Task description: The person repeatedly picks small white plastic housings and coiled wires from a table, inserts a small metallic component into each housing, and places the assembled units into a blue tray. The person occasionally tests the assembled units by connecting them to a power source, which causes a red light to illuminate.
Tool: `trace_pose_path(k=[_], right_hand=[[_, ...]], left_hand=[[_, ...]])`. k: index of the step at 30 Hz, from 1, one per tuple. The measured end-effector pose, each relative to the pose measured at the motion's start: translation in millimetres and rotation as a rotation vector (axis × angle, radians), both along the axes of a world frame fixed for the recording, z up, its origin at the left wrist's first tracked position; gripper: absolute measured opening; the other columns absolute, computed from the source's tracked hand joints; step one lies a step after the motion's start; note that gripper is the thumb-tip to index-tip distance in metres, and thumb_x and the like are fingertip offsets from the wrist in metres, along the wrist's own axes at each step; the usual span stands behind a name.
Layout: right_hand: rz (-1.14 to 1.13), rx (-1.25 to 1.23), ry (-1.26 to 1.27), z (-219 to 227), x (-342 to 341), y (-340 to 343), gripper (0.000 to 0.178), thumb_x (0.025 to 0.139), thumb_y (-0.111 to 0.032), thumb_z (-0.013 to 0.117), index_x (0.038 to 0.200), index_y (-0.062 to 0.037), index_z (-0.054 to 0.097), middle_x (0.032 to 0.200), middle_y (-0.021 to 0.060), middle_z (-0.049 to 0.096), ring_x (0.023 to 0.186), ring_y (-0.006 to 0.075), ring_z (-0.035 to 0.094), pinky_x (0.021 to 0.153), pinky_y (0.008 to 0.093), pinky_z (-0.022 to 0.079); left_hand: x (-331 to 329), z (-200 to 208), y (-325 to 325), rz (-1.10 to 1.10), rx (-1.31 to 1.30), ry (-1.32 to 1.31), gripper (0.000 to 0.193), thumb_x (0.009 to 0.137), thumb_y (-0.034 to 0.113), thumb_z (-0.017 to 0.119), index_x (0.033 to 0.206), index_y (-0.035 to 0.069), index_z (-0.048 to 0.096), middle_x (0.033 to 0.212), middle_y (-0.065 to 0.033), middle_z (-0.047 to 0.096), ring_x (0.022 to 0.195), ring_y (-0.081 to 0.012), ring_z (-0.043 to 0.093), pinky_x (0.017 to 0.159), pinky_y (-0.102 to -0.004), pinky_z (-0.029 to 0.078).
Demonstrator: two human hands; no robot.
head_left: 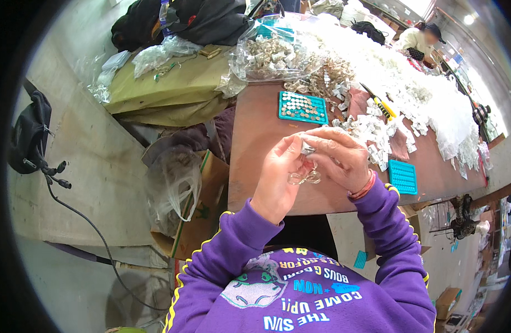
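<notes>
At mid-frame, a small silvery piece (307, 149) with glossy loops (312, 177) beneath is pinched by the fingers (329, 135) of the left hand (276, 177) and right hand (347, 158), seemingly for steadiness and close viewing, over a brown table (258, 133) heaped with white pieces (377, 132) toward upper right, a pale wall (94, 172) being seen at left.

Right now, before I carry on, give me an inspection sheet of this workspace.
Surface: brown table, largely covered on its far side.
Work items: small pale piece, clear loops beneath; teal tray with round pieces.
Clutter: white pieces, yellow-handled tool, clear bag.
Grip: left hand and right hand both pinch the small pale piece.
Cables: black cable hangs at left.
Surroundings: cardboard box beside table; another person at far right.
</notes>
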State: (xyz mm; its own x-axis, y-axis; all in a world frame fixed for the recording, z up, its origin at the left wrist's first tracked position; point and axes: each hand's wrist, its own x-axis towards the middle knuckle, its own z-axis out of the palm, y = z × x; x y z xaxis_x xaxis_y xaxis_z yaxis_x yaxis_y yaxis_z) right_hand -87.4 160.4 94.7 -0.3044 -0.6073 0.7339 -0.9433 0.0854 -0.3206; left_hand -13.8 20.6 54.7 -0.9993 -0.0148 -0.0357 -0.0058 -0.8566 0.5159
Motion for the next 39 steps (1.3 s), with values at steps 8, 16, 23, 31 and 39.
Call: trace_pose_path(k=[8,16,23,31,39], right_hand=[[-0.009,0.163,0.215,0.7,-8.3,5.3,0.033,0.075,-0.006,0.074,0.107,-0.0019,0.066,0.103,0.0102,0.064,0.085,0.0267,0.066,0.072,0.0348,0.055],[-0.013,0.170,0.005,-4.4,-8.1,9.3,0.028,0.074,-0.004,0.072,0.101,-0.0038,0.065,0.094,0.0096,0.063,0.074,0.0232,0.065,0.061,0.0312,0.054],[-0.010,0.165,0.027,-5.9,-7.9,12.0,0.026,0.074,-0.002,0.071,0.098,-0.0029,0.065,0.087,0.0087,0.063,0.067,0.0227,0.064,0.058,0.0312,0.052],[-0.041,0.112,-0.145,-16.2,-6.6,12.9,0.027,0.076,0.002,0.070,0.102,-0.0036,0.066,0.090,0.0089,0.064,0.071,0.0198,0.066,0.062,0.0294,0.054],[-0.056,0.067,-0.272,-26.0,-11.4,9.1,0.029,0.078,-0.001,0.070,0.107,-0.0030,0.067,0.099,0.0121,0.066,0.089,0.0238,0.066,0.075,0.0315,0.054]], left_hand=[[-4.6,-13.1,-0.3,-0.166,0.132,0.174,0.028,0.100,0.030,0.053,0.117,0.008,0.058,0.102,-0.0033,0.065,0.097,-0.0141,0.061,0.081,-0.0305,0.048],[0.7,-17.4,3.1,0.127,-0.363,0.069,0.023,0.095,0.015,0.058,0.114,0.001,0.059,0.104,-0.0063,0.065,0.093,-0.0112,0.063,0.082,-0.0258,0.051],[-3.6,-26.4,1.7,0.079,-0.376,0.067,0.019,0.094,0.016,0.061,0.106,0.002,0.063,0.100,-0.0042,0.066,0.090,-0.0086,0.063,0.080,-0.0241,0.051],[-5.1,-28.1,2.9,0.031,-0.254,0.039,0.020,0.097,0.016,0.058,0.111,0.003,0.059,0.103,-0.0060,0.066,0.093,-0.0124,0.064,0.083,-0.0280,0.053],[-19.4,-38.4,-0.2,-0.004,0.036,0.007,0.019,0.097,0.013,0.058,0.113,0.003,0.057,0.106,-0.0098,0.065,0.098,-0.0202,0.066,0.088,-0.0353,0.054]])
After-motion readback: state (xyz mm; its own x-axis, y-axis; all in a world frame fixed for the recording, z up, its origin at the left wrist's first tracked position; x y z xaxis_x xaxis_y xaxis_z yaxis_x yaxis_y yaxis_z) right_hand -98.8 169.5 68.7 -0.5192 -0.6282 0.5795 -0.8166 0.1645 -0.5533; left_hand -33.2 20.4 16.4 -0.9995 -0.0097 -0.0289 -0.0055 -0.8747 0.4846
